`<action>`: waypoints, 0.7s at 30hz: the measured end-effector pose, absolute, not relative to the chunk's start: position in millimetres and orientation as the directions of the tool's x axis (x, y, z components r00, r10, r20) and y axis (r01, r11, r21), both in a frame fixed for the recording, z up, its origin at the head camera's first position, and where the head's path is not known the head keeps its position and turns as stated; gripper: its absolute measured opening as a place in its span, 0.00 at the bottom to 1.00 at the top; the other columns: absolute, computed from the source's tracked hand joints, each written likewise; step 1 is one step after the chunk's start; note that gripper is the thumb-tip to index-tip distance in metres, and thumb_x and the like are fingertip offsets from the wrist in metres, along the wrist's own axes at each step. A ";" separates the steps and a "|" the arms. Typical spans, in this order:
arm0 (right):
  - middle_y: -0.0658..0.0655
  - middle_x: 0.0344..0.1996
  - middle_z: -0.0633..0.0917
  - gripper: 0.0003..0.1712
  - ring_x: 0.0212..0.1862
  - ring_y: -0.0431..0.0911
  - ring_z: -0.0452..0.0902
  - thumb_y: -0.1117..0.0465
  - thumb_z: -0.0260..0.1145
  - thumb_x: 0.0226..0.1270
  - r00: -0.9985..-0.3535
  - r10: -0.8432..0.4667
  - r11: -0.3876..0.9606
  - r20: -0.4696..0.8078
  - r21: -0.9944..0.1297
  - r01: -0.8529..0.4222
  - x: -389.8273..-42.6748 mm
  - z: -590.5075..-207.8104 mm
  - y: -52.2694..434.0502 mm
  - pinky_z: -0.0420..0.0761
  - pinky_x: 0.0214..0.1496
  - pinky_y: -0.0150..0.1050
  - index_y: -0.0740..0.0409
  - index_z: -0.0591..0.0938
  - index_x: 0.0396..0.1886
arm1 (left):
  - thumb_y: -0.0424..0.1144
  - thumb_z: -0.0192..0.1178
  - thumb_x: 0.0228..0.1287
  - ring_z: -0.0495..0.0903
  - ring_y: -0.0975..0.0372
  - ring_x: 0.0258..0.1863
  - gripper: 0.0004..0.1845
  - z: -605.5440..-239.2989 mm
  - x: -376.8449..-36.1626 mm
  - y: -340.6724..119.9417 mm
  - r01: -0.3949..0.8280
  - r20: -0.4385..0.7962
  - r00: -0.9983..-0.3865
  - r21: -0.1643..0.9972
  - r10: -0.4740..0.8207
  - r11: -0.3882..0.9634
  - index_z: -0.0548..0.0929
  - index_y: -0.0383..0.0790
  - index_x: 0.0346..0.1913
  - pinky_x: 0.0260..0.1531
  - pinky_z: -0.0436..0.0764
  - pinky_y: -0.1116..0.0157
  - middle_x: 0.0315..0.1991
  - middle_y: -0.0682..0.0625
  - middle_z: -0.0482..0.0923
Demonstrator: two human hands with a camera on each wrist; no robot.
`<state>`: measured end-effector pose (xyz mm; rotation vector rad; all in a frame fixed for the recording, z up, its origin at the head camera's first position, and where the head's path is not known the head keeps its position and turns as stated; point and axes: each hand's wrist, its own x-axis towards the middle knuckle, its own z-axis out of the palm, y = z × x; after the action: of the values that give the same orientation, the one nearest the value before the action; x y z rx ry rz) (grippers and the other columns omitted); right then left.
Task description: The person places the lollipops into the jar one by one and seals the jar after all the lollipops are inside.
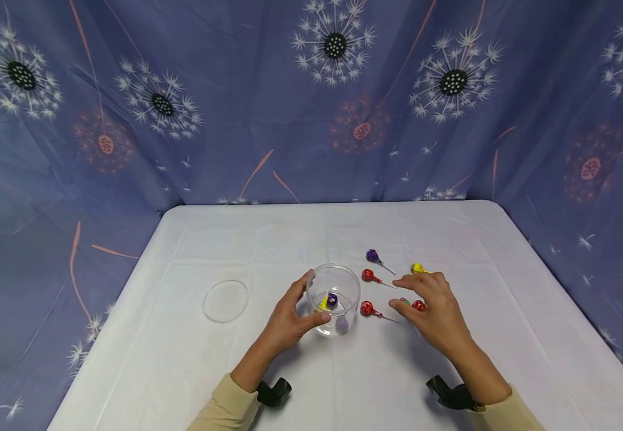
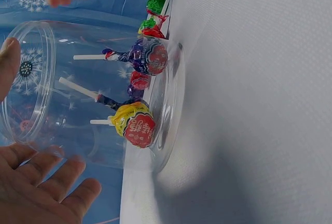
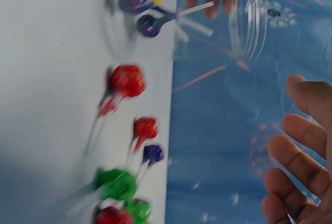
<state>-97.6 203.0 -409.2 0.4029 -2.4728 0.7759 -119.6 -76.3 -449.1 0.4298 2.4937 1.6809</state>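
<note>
My left hand [image 1: 285,323] holds a clear plastic jar [image 1: 343,284], fingers on one side and thumb on the other. The jar stands upright, its top uncovered. Inside, the left wrist view shows a purple lollipop [image 2: 148,56] and a yellow lollipop [image 2: 134,124]; a second purple one [image 3: 149,26] appears in the right wrist view. My right hand [image 1: 437,308] hovers over the lollipops to the right, fingers apart and holding nothing. Near its fingertips lie a red lollipop [image 1: 369,276] and another red one [image 1: 367,308]. Green wrappers [image 3: 118,185] show beneath this hand.
A round clear lid [image 1: 226,301] lies flat on the white-covered table [image 1: 144,359], left of the jar. Farther back are a purple lollipop [image 1: 373,256] and a yellow lollipop [image 1: 417,268], the latter partly hidden by my right hand. A blue dandelion-print curtain [image 1: 268,108] surrounds the table.
</note>
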 end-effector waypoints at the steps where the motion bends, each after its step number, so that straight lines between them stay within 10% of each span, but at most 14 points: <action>1: 0.51 0.40 0.84 0.23 0.47 0.45 0.69 0.62 0.80 0.39 -0.834 -0.108 0.805 0.540 -0.445 -0.393 -95.7 -411.4 206.4 0.70 0.45 0.38 0.53 0.86 0.41 | 0.49 0.71 0.50 0.60 0.52 0.71 0.48 -448.9 -119.3 -76.2 0.174 0.072 -0.955 0.921 0.289 0.347 0.57 0.59 0.72 0.70 0.60 0.48 0.71 0.51 0.60; 21: 0.51 0.26 0.81 0.17 0.34 0.45 0.70 0.58 0.78 0.44 -0.947 0.010 0.896 0.321 -0.424 -0.134 -79.4 -453.0 246.2 0.69 0.29 0.36 0.59 0.86 0.36 | 0.50 0.71 0.50 0.61 0.53 0.71 0.48 -451.0 -119.8 -76.2 0.193 0.093 -0.952 0.922 0.292 0.337 0.56 0.59 0.72 0.70 0.61 0.49 0.72 0.52 0.59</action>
<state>-79.4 246.2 -453.0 0.0924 -2.7447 0.6460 -119.8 -76.2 -451.0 0.4538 2.4947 1.7004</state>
